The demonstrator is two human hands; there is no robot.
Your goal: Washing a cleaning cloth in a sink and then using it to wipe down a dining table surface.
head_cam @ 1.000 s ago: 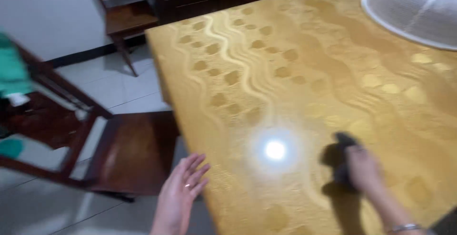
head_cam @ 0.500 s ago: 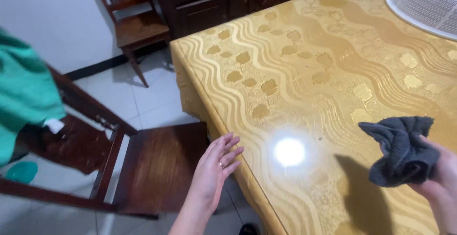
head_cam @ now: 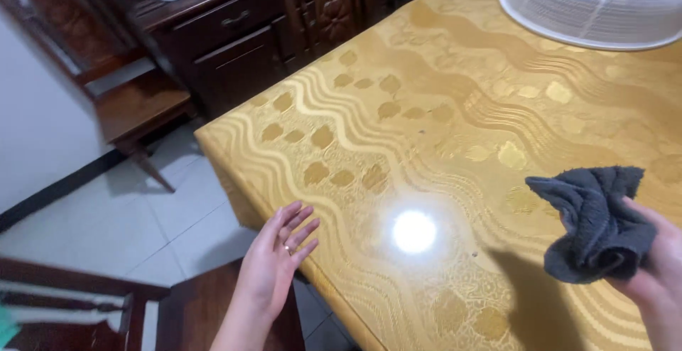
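Head view looks down on a worktop [head_cam: 455, 109] under a glossy gold cloth with wavy lines and leaf shapes, and a bright spot of lamp glare [head_cam: 414, 231] on that cloth serves as the landmark. To the right of the glare, lifted clear of the surface, the right hand [head_cam: 657, 273] is closed around a bunched dark grey cloth [head_cam: 595, 227], its fingers wrapped over the lower right of the wad while a loose flap sticks out up and to the left. To the left of the glare, at the worktop's near edge, the left hand [head_cam: 278, 260] hovers flat and spread, holding nothing, with a ring on one finger. Far beyond the glare, toward the upper right, a white mesh food cover [head_cam: 590, 3] sits on the worktop. Up and left of the glare, off the worktop, stands a dark wooden cabinet [head_cam: 234, 38]; down and left is a wooden chair [head_cam: 85, 308] on the pale tiled floor. The grey cloth looks soft, light and limp, likely terry, so it should crumple rather than slip; gripping it at the bunched middle seems surest.
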